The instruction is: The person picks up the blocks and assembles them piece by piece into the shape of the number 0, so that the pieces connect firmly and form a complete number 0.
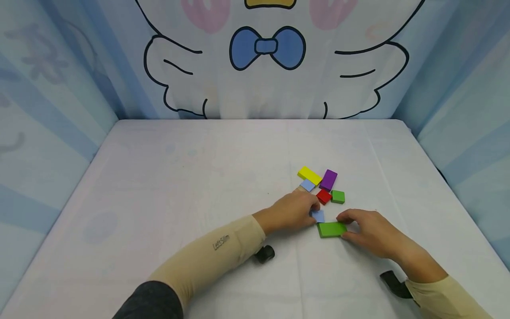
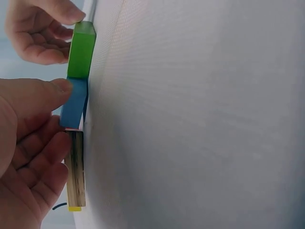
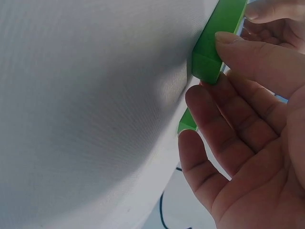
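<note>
A long green block (image 1: 331, 230) lies flat on the table, and my right hand (image 1: 374, 235) pinches its right end between thumb and fingers. Against the far side of that block sits a blue block (image 1: 318, 216), which my left hand (image 1: 291, 212) pinches with the thumb on its near face. In the left wrist view the blue block (image 2: 75, 102) meets the end of the green block (image 2: 82, 52). A plain wooden block (image 2: 75, 169) stands beside the left hand's other fingers; in the head view that hand mostly hides it.
Beyond the hands, several blocks form a loose cluster: yellow (image 1: 309, 175), purple (image 1: 328, 180), a second blue (image 1: 307, 185), red (image 1: 324, 196) and a small green one (image 1: 338, 196). A white cloth covers the table (image 1: 179, 177). Printed curtains (image 1: 267, 88) enclose its back and sides.
</note>
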Action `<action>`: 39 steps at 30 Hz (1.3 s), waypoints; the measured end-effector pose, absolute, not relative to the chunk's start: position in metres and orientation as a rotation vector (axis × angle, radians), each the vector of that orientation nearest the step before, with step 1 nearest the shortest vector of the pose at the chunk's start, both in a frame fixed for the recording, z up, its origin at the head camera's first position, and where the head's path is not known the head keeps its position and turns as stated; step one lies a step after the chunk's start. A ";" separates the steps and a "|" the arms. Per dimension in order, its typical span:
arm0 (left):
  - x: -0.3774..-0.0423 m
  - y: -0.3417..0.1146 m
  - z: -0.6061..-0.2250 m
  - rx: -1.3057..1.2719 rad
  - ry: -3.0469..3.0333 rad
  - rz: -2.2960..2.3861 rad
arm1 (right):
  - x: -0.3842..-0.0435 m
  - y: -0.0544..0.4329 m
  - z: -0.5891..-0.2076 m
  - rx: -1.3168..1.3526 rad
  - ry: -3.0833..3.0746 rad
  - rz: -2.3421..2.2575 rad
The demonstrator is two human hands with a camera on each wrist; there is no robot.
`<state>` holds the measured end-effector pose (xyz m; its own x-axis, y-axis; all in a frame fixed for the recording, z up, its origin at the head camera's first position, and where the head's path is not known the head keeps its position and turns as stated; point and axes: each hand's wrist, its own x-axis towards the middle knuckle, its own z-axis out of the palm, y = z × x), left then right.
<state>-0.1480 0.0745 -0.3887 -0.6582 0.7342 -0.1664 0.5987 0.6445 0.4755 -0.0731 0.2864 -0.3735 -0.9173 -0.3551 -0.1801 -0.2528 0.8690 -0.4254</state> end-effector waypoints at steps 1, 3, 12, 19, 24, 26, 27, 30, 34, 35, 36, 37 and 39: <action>-0.147 0.074 -0.389 1.057 2.522 0.553 | -0.073 0.286 -0.373 -0.464 2.789 -0.585; -0.145 0.074 -0.389 1.049 2.525 0.560 | -0.073 0.286 -0.373 -0.468 2.788 -0.587; -0.140 0.065 -0.388 1.020 2.551 0.562 | -0.072 0.286 -0.374 -0.467 2.790 -0.577; -0.140 0.057 -0.387 0.971 2.534 0.600 | -0.072 0.283 -0.373 -0.458 2.788 -0.559; -0.140 0.053 -0.386 0.989 2.529 0.600 | -0.071 0.281 -0.373 -0.444 2.769 -0.557; -0.139 0.052 -0.386 0.992 2.530 0.596 | -0.070 0.280 -0.373 -0.441 2.762 -0.559; -0.139 0.051 -0.386 0.995 2.531 0.594 | -0.070 0.279 -0.373 -0.440 2.761 -0.558; -0.138 0.050 -0.387 0.989 2.528 0.594 | -0.069 0.278 -0.372 -0.439 2.753 -0.560; -0.137 0.049 -0.387 0.986 2.526 0.601 | -0.067 0.275 -0.372 -0.443 2.741 -0.567; -0.136 0.049 -0.387 0.987 2.525 0.601 | -0.067 0.274 -0.372 -0.447 2.740 -0.569; -0.136 0.049 -0.387 0.989 2.526 0.601 | -0.066 0.273 -0.372 -0.448 2.740 -0.574; -0.136 0.049 -0.388 0.991 2.525 0.603 | -0.066 0.273 -0.372 -0.453 2.740 -0.575; -0.135 0.049 -0.388 0.995 2.525 0.604 | -0.065 0.272 -0.372 -0.464 2.743 -0.572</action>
